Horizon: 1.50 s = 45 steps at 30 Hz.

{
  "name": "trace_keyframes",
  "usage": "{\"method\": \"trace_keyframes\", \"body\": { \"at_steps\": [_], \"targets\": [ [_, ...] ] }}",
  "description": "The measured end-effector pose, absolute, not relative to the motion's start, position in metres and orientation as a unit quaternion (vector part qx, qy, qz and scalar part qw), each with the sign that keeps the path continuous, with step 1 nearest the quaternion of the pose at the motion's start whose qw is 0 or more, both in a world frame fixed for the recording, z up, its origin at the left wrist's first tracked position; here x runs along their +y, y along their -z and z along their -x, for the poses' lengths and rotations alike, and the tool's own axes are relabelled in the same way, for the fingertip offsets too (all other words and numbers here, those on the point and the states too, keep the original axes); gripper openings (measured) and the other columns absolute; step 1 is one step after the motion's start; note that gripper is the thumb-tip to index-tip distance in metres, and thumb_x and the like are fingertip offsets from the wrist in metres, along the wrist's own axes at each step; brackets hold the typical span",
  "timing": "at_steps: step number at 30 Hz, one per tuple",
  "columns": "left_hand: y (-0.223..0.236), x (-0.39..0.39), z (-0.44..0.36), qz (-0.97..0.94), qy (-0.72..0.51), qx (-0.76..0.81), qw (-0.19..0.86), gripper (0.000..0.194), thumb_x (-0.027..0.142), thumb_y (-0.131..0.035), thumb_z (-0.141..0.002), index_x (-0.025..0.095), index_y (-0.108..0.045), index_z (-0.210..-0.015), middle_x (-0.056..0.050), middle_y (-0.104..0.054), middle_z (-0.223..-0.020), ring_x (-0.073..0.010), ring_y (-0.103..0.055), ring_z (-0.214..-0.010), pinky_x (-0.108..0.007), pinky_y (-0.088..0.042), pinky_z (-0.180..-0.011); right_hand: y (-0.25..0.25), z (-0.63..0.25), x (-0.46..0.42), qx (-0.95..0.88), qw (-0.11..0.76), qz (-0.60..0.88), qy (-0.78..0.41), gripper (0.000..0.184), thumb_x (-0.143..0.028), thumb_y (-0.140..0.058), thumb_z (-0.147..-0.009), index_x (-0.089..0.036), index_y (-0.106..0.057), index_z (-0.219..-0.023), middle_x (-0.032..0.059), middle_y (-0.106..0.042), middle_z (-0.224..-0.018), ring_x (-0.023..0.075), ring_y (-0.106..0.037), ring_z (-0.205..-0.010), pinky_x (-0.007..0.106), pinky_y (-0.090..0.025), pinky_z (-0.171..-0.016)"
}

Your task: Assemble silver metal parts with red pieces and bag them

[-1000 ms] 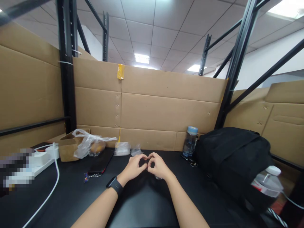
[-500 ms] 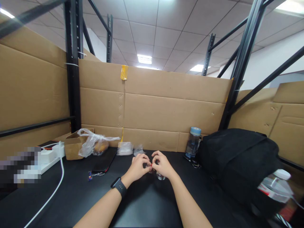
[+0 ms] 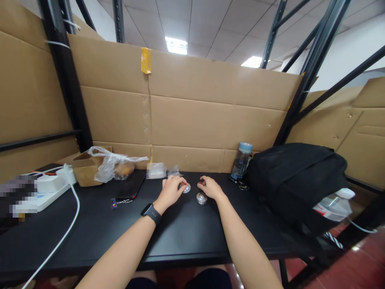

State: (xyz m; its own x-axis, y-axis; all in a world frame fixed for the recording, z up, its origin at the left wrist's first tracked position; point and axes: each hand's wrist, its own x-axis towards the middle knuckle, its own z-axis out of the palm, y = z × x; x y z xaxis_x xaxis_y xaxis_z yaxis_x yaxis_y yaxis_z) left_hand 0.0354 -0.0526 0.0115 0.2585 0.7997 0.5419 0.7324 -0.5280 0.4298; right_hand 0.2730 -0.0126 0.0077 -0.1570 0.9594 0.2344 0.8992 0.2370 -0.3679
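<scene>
My left hand (image 3: 171, 188), with a dark watch on its wrist, pinches a small clear round disc (image 3: 187, 188) with a bit of red at the fingertips. Opposite it, my right hand (image 3: 211, 187) has its fingertips closed on another small clear piece (image 3: 199, 185) with a red part, mostly hidden by the fingers. Just below the right fingertips, a clear round stack of discs (image 3: 201, 198) rests on the black table (image 3: 180, 237). A gap separates the two hands.
A black phone (image 3: 130, 186) with a keychain, a tied plastic bag (image 3: 112, 168) and a cardboard box (image 3: 87, 170) lie left. Small clear packets (image 3: 156, 170) sit at the back. Rightward are a blue-capped bottle (image 3: 241, 162) and a black backpack (image 3: 294, 180). A white cable (image 3: 76, 216) crosses the left side.
My hands, together before, have moved apart, each with a small clear piece. The stack of discs now shows fully between them. The view has tilted down, showing the table's front edge.
</scene>
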Motion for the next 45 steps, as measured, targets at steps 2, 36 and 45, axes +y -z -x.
{"method": "trace_keyframes", "body": {
  "at_steps": [2, 36, 45],
  "targets": [
    [-0.012, -0.052, -0.035, -0.792, -0.369, 0.485, 0.042, 0.008, 0.032, -0.062, -0.094, 0.030, -0.070, -0.094, 0.001, -0.074, -0.099, -0.0232, -0.057, -0.103, -0.036, -0.029, -0.083, -0.006, -0.271, -0.009, -0.749, 0.214, 0.624, -0.060, 0.029, -0.032, -0.063, -0.090, -0.022, -0.068, -0.117, 0.0085, -0.070, -0.108, 0.0206, -0.065, -0.099, 0.027, -0.042, -0.077],
    [-0.010, -0.040, -0.032, -0.704, -0.472, 0.489, 0.205, 0.023, 0.044, -0.061, -0.087, 0.027, -0.074, -0.096, -0.001, -0.079, -0.099, -0.0223, -0.072, -0.100, -0.035, -0.050, -0.091, -0.012, -0.216, -0.036, -0.532, 0.504, 0.340, -0.590, 0.041, -0.045, -0.086, -0.071, -0.018, -0.065, -0.094, 0.0090, -0.072, -0.108, 0.0231, -0.077, -0.080, 0.030, -0.061, -0.064],
    [-0.015, -0.043, -0.031, -0.727, -0.436, 0.510, 0.145, 0.024, 0.046, -0.060, -0.089, 0.028, -0.074, -0.095, 0.000, -0.078, -0.098, -0.0236, -0.068, -0.101, -0.037, -0.046, -0.092, -0.016, -0.217, -0.037, -0.504, 0.485, 0.325, -0.636, 0.040, -0.030, -0.077, -0.084, -0.019, -0.068, -0.121, 0.0106, -0.074, -0.106, 0.0228, -0.078, -0.078, 0.028, -0.061, -0.064]
  ]
}}
